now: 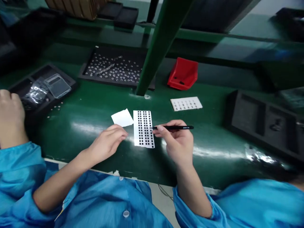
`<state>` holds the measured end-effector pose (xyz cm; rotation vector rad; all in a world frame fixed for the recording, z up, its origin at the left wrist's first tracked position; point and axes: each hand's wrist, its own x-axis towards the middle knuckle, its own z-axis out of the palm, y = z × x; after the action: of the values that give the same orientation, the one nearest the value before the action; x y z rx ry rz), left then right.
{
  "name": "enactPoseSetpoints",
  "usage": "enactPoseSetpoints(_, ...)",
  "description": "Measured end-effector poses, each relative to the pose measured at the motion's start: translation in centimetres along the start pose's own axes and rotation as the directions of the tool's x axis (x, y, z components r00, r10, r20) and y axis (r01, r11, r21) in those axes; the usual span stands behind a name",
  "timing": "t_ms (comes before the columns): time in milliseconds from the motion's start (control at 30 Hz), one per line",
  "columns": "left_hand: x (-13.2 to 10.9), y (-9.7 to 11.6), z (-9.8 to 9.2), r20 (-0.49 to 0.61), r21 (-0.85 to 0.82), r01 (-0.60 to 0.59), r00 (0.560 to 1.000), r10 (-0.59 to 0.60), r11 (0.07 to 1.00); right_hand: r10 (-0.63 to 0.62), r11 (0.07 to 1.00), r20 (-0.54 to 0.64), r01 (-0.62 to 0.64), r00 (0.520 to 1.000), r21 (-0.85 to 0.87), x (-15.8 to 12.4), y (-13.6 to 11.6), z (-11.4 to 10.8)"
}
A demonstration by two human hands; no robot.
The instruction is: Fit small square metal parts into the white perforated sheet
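leftward, the right hand (pixel 178 141) points tweezers (pixel 177 127) at the black-squared sheet (pixel 142 129), grip pinched around them.

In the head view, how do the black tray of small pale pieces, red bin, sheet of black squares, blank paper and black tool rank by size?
1. Black tray
2. Red bin and sheet of black squares: too close to rank
3. Blank paper
4. Black tool: long but thin

On the bench (pixel 95 104), paper scrap (pixel 122 118) left of sheet (pixel 143 129).
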<state>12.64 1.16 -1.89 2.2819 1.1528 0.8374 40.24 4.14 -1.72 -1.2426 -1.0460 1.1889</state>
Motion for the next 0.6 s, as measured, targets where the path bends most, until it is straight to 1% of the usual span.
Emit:
enactPoseSetpoints(67,-0.3,0.2,1.4,0.054,0.017,-0.100,0.994,0.099,0.995,0.046,0.998,0.048,-0.045,0.998,-0.033,-0.7,0.8,-0.3)
enactPoseSetpoints(100,-0.4,0.2,2.0,0.081,0.041,-0.130,0.989,0.126,0.991,0.065,0.997,0.072,-0.062,0.995,-0.042,-0.8,1.2,-0.3)
enactPoseSetpoints(233,-0.7,0.3,3.7,0.173,0.133,-0.198,0.969,0.174,0.971,0.111,0.993,0.127,-0.104,0.986,-0.058,-0.5,3.0,0.4)
enactPoseSetpoints(333,-0.9,0.3,4.1,0.222,0.166,-0.192,0.963,0.153,0.967,0.128,0.990,0.136,-0.119,0.982,-0.072,-0.2,3.6,0.8)
enactPoseSetpoints(433,-1.1,0.4,4.1,0.264,0.168,-0.170,0.957,0.122,0.971,0.135,0.989,0.132,-0.127,0.982,-0.074,-0.1,3.7,0.7)
enactPoseSetpoints(600,-1.0,0.4,4.1,0.255,0.140,-0.168,0.958,0.128,0.976,0.143,0.989,0.119,-0.137,0.983,-0.063,-0.1,3.3,0.3)
